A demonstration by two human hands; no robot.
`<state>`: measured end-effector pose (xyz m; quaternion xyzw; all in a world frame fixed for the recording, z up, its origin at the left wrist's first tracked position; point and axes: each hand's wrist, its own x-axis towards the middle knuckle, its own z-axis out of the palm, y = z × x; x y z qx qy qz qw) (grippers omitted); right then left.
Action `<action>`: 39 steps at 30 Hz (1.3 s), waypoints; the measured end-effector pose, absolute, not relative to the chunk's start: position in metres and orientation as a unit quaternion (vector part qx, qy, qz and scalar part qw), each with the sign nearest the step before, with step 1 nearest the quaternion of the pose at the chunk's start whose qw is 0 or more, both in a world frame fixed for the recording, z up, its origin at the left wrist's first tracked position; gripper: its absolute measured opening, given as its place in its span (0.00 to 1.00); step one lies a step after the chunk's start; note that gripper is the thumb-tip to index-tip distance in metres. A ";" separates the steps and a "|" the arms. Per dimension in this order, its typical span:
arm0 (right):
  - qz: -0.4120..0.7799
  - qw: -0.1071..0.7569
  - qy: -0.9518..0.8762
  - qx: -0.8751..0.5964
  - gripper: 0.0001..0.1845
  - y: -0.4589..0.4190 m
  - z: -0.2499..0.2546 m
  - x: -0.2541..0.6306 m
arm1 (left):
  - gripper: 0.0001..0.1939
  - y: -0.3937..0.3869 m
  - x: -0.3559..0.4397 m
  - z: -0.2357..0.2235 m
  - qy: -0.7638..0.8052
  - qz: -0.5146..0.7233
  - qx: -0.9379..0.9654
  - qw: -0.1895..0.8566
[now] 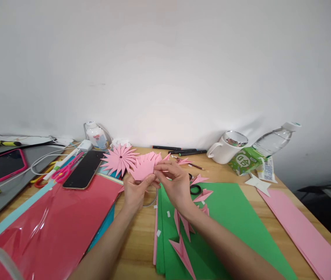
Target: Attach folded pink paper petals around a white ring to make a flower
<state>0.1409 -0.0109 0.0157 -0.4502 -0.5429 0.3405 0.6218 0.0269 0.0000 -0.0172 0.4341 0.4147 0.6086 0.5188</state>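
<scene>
A fan of joined pink folded-paper points (142, 168) is held up between my two hands near the middle of the table. My left hand (136, 191) grips its lower edge, thumb in front. At its right edge my right hand (175, 182) is closed, thumb and fingers pinching the paper there. Just behind, to the left, lies a finished-looking round pink paper star (120, 158) with a small dark centre. Several loose pink folded pieces (182, 254) are scattered by my right forearm on the green paper sheets (229, 217).
Red wrapped sheets (63, 225), a black phone (84, 171) and pink scissors (66, 169) lie on the left. Along the wall stand a white bottle (96, 136), markers (183, 151), a white mug (226, 149) and a tilted water bottle (276, 140). Pink strips (302, 233) lie at right.
</scene>
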 end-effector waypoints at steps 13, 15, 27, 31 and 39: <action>0.360 0.521 -0.615 -0.469 0.03 -0.010 0.036 0.152 | 0.15 -0.003 0.030 -0.001 0.317 0.572 0.382 0.653; 0.376 0.531 -0.597 -0.469 0.07 -0.013 0.038 0.150 | 0.14 -0.003 0.028 -0.003 0.305 0.563 0.375 0.670; 0.385 0.537 -0.582 -0.474 0.05 -0.012 0.040 0.152 | 0.15 -0.004 0.025 -0.003 0.319 0.539 0.396 0.672; 0.390 0.558 -0.558 -0.474 0.12 -0.013 0.041 0.151 | 0.16 -0.004 0.026 0.000 0.321 0.543 0.382 0.675; 0.490 0.524 -0.531 -0.452 0.07 -0.011 0.040 0.153 | 0.17 -0.003 0.030 0.001 0.329 0.563 0.398 0.645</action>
